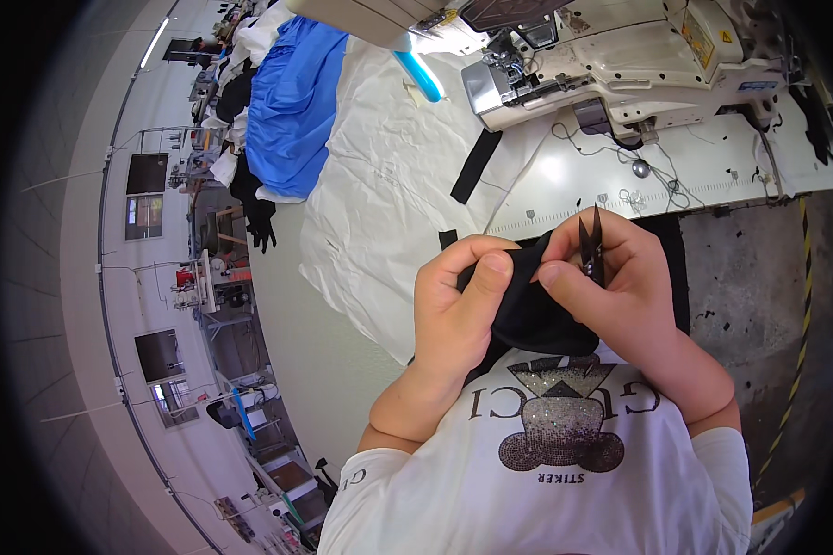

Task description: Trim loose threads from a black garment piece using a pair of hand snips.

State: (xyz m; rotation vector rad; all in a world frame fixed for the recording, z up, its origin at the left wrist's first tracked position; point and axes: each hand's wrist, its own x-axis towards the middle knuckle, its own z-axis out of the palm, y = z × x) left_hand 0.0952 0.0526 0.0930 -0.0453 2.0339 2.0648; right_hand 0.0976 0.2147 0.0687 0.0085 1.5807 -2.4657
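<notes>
Black fabric (537,319) hangs between my two hands in front of my chest. My left hand (458,301) is closed on its left part, with the thumb on top. My right hand (625,282) pinches the upper edge between thumb and fingertips, close to the left hand. Tucked in that same right hand are small dark thread snips (592,242), their two pointed blades sticking up and slightly apart. The fingers hide the lower part of the snips. Some of the fabric drops behind my right wrist and out of sight.
A white sewing machine (620,79) stands on the table (565,208) at the far right, with loose threads before it. A black strip (477,166) lies left of it. Crumpled white sheeting (370,194) and blue fabric (292,111) cover the far left. Scraps dot the floor (745,277).
</notes>
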